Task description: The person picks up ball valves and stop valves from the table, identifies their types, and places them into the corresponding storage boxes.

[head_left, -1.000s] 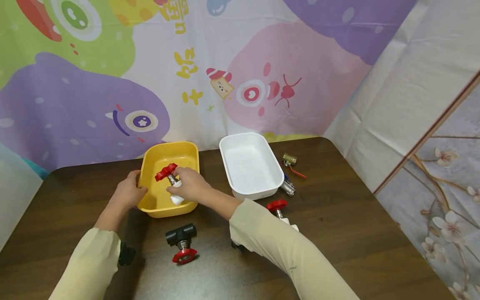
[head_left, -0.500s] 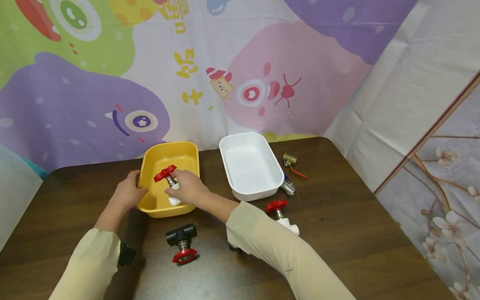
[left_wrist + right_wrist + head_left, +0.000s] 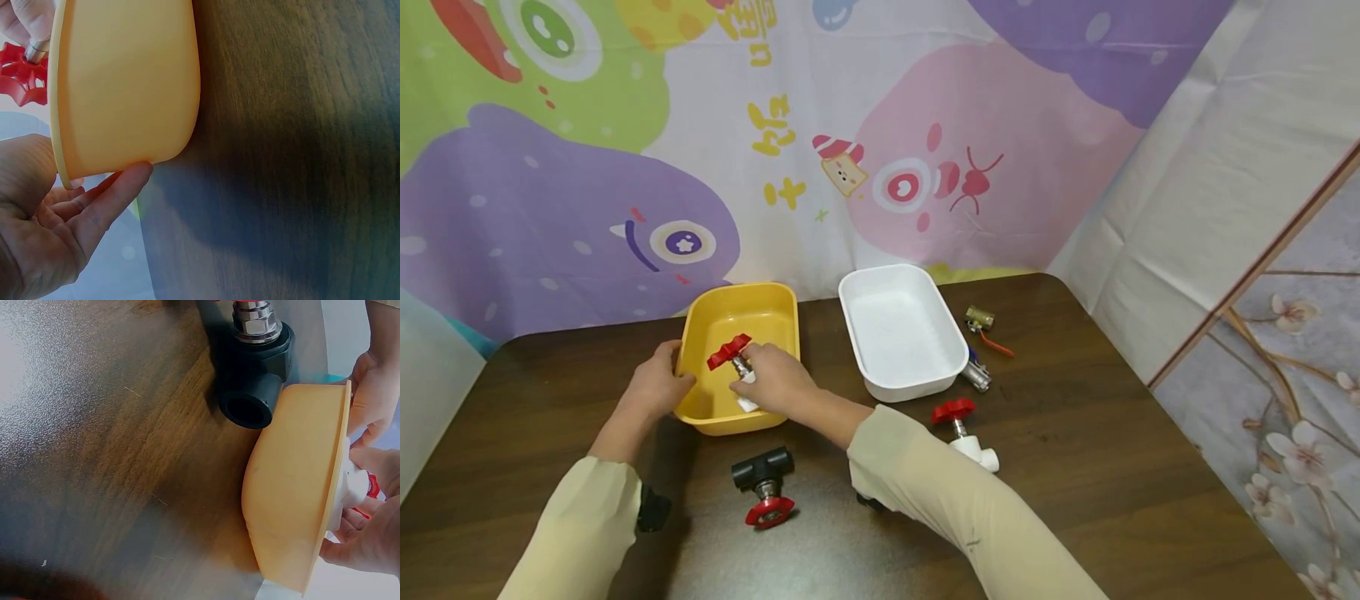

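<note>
My left hand (image 3: 657, 382) grips the left rim of the yellow tub (image 3: 790, 333). In the left wrist view its fingers (image 3: 109, 197) lie against the tub's outer wall, with the thumb side over the rim. Inside the tub my right hand (image 3: 778, 379) holds a white valve (image 3: 747, 404) by its pipe body. The valve's red handwheel (image 3: 728, 352) points up and left. Part of the white body is hidden behind the fingers. In the right wrist view the white body (image 3: 355, 487) shows between thumb and fingers, at the tub's rim.
In front of the tub lies a black valve (image 3: 762, 472) with a red handwheel. A white tub (image 3: 898, 329) stands to the right. Beside it lie a brass ball valve (image 3: 980, 318) with a red lever, a silver fitting (image 3: 976, 377) and another white valve (image 3: 973, 450).
My right hand has lowered slightly with the white valve, further into the yellow tub. The right sleeve has shifted a little left. My left hand keeps its place on the rim.
</note>
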### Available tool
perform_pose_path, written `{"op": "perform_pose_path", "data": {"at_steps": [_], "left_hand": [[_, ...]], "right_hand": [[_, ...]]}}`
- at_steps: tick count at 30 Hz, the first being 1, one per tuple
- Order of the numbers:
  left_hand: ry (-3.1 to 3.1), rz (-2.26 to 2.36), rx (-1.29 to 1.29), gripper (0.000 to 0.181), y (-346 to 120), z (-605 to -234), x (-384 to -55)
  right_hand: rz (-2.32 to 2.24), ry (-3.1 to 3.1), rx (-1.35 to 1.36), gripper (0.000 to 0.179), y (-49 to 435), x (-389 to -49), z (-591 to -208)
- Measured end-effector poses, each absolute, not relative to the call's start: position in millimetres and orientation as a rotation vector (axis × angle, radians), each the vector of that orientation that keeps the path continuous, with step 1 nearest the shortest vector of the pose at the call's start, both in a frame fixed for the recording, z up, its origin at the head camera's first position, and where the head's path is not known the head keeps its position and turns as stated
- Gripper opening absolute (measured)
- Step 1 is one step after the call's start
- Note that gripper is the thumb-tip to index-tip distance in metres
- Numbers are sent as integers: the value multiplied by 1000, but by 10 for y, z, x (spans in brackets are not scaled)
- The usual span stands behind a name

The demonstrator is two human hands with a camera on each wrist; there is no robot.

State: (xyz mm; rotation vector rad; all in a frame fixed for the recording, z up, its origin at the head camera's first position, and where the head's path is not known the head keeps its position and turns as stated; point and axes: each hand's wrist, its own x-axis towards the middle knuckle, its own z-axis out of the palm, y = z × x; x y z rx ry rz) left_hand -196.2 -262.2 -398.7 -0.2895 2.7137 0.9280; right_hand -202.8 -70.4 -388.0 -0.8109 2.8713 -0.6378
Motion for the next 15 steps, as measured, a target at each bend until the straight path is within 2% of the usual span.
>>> {"op": "perform_pose_path", "data": {"at_steps": [15], "left_hand": [[2736, 942, -269, 67, -2593, -3970, -1927]], "right_hand": [[-514, 2874, -788, 29, -772, -2035, -3908]]}}
